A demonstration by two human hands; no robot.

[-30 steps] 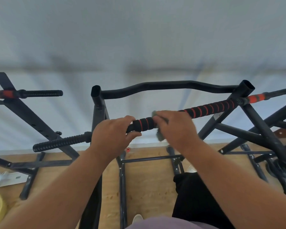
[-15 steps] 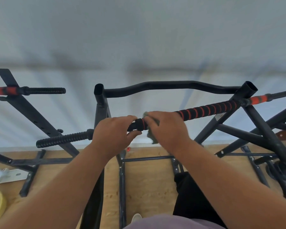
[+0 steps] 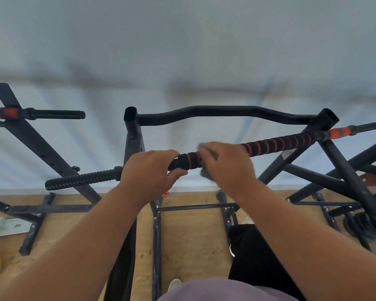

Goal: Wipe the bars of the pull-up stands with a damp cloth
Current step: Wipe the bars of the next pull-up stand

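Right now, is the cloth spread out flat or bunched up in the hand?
Bunched. The cloth shows only as small grey wads above and below the right hand, which grips it around the striped bar.

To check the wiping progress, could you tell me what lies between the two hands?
In the head view, a short bare stretch of red-striped foam bar separates left hand from right hand.
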